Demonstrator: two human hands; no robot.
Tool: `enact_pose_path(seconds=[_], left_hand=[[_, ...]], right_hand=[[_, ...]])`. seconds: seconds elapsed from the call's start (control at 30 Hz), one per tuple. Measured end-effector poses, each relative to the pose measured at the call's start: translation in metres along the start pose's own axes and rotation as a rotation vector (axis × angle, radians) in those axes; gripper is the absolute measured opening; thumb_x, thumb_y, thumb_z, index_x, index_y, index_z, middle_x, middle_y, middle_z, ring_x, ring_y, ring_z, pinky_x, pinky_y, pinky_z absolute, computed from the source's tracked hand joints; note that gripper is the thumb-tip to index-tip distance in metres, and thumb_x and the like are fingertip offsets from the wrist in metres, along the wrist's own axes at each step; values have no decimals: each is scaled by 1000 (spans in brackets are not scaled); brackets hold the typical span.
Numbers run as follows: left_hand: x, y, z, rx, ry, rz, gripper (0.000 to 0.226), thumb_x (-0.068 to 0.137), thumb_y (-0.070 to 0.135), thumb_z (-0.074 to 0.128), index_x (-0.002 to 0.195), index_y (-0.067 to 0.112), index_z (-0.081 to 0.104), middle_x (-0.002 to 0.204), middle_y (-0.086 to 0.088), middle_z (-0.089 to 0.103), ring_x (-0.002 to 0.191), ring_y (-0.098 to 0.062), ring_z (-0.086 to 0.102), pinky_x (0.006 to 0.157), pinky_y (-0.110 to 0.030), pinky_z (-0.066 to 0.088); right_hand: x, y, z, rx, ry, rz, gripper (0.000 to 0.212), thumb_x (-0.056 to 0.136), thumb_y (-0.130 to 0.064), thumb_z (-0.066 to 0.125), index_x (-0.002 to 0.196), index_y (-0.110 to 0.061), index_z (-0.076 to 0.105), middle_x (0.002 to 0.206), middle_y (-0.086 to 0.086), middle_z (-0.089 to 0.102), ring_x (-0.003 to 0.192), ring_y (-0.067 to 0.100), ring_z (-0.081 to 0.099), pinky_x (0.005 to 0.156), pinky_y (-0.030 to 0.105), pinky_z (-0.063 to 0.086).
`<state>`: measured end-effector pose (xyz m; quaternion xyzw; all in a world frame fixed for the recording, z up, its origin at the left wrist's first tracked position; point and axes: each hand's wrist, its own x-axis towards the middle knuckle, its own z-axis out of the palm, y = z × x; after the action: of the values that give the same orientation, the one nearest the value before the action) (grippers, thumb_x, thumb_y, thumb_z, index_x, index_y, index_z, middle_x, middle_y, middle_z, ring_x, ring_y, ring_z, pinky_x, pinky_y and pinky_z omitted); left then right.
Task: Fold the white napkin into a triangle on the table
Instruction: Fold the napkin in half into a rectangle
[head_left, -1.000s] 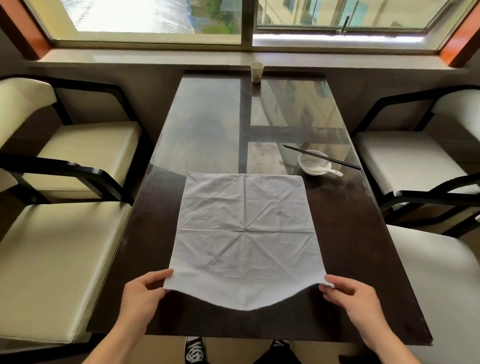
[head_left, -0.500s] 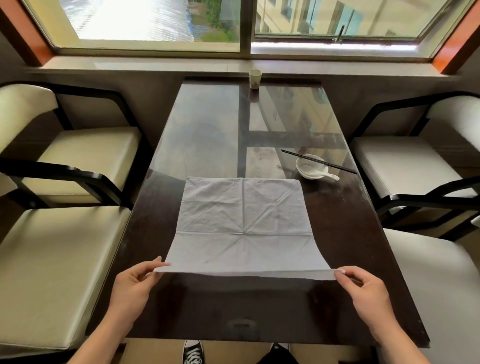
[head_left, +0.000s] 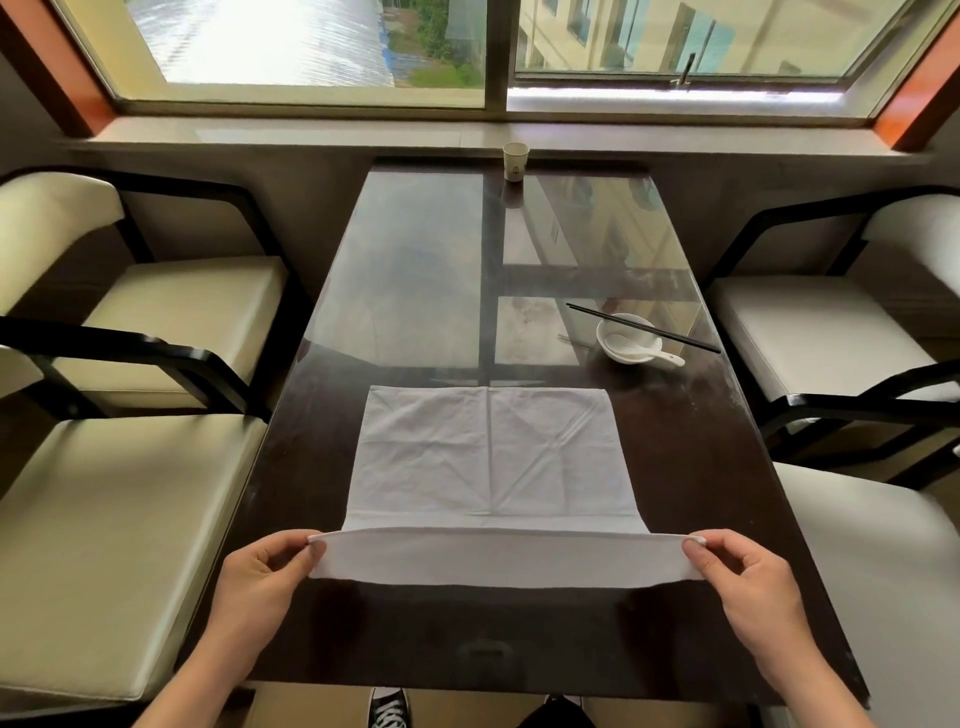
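Note:
The white napkin (head_left: 488, 457) lies creased on the dark glossy table (head_left: 691, 483), its far part flat. Its near edge is lifted off the table and curls over, showing the underside as a white band. My left hand (head_left: 260, 582) pinches the near left corner between thumb and fingers. My right hand (head_left: 748, 577) pinches the near right corner the same way. Both hands hold the edge taut between them, above the table's near part.
A white bowl (head_left: 626, 338) with a white spoon and black chopsticks (head_left: 644, 328) across it sits right of the napkin's far edge. A paper cup (head_left: 515, 161) stands at the table's far end. Cream chairs (head_left: 124, 519) flank both sides.
Both hands have raised the napkin's near edge and carried it away from me, so the sagging edge is now taut and turned over, showing its underside.

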<state>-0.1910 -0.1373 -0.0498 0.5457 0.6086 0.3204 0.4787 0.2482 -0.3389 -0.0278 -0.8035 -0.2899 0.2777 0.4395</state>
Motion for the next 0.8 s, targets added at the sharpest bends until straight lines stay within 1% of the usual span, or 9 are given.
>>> enact_pose_path(seconds=[0.1, 0.2, 0.3, 0.4, 0.43, 0.53, 0.6, 0.73, 0.8], left_hand=[[7, 2, 3, -14, 23, 17, 14, 85, 15, 76, 83, 29, 79, 87, 12, 77, 91, -16, 69, 72, -27, 51], [20, 12, 10, -34, 45, 35, 25, 87, 15, 75, 78, 37, 79, 86, 14, 77, 87, -11, 69, 72, -28, 52], [38, 24, 20, -63, 52, 39, 21, 88, 14, 74, 80, 34, 78, 86, 7, 77, 91, -15, 69, 77, -34, 55], [59, 35, 30, -63, 43, 26, 14, 89, 15, 73, 89, 29, 77, 95, -2, 76, 96, -24, 69, 85, -46, 58], [66, 38, 33, -51, 42, 25, 11, 90, 15, 73, 91, 26, 77, 96, -4, 76, 96, -25, 69, 85, -47, 58], [91, 47, 42, -36, 47, 30, 8, 91, 16, 72, 95, 22, 76, 95, -2, 75, 93, -23, 69, 75, -36, 57], [108, 51, 47, -32, 46, 24, 8, 91, 18, 72, 98, 20, 75, 95, -2, 74, 92, -21, 69, 72, -31, 55], [146, 54, 60, -39, 60, -28, 16, 92, 19, 71, 106, 12, 74, 98, -6, 74, 93, -24, 70, 78, -40, 59], [159, 53, 66, -49, 71, -43, 16, 92, 19, 72, 105, 12, 74, 98, -6, 73, 93, -24, 69, 74, -37, 58]], right_hand=[[9, -5, 2, 6, -10, -18, 14, 92, -19, 70, 84, -30, 74, 85, -22, 72, 87, 10, 65, 68, 25, 48], [27, -14, 5, -9, -26, -45, 16, 93, -22, 70, 82, -34, 73, 86, -22, 71, 87, 5, 64, 66, 28, 48], [51, -28, 11, -21, -33, -76, 21, 93, -24, 70, 82, -42, 71, 84, -24, 69, 84, -4, 62, 64, 29, 48], [80, -37, 19, -47, -37, -74, 19, 92, -27, 70, 82, -43, 70, 82, -23, 69, 80, 5, 64, 64, 29, 47], [89, -40, 22, -60, -43, -71, 17, 92, -28, 70, 82, -42, 70, 81, -22, 69, 80, 7, 64, 64, 29, 47], [117, -46, 33, -93, -65, -65, 16, 92, -30, 69, 80, -40, 70, 78, -18, 70, 79, 7, 63, 65, 30, 48], [136, -49, 40, -105, -73, -56, 14, 93, -30, 69, 79, -35, 71, 77, -11, 70, 78, 11, 64, 68, 33, 52], [173, -53, 57, -127, -75, -31, 15, 93, -26, 68, 79, -26, 70, 77, -3, 70, 72, 16, 61, 72, 41, 52], [185, -53, 64, -145, -85, 2, 14, 93, -24, 68, 79, -23, 70, 78, 0, 69, 73, 18, 60, 75, 45, 53]])
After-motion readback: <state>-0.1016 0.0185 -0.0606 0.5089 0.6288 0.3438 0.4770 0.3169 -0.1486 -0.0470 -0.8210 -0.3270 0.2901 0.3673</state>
